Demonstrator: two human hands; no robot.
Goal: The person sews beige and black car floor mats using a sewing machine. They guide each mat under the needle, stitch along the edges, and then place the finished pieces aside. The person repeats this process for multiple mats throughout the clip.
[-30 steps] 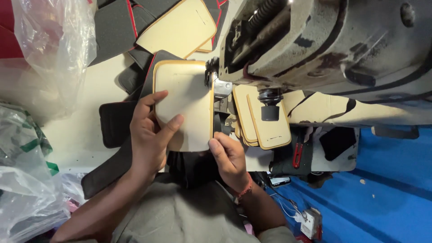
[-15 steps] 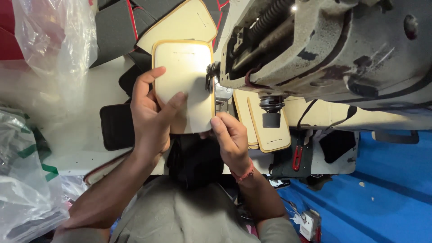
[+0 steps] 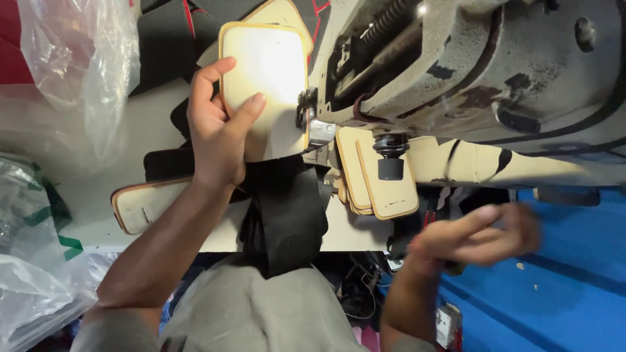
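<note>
The left hand [image 3: 218, 130] grips a cream, rounded-rectangular padded panel with tan piping [image 3: 264, 72] beside the grey sewing machine head [image 3: 469, 65]; the blurred right hand [image 3: 476, 234] hangs apart, grip unclear.

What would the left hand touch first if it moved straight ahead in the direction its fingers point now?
The left hand lies on the beige panel, fingers pointing up and right. Going straight on, it would likely meet the sewing machine's head, near the presser foot. Depth is unclear.
</note>
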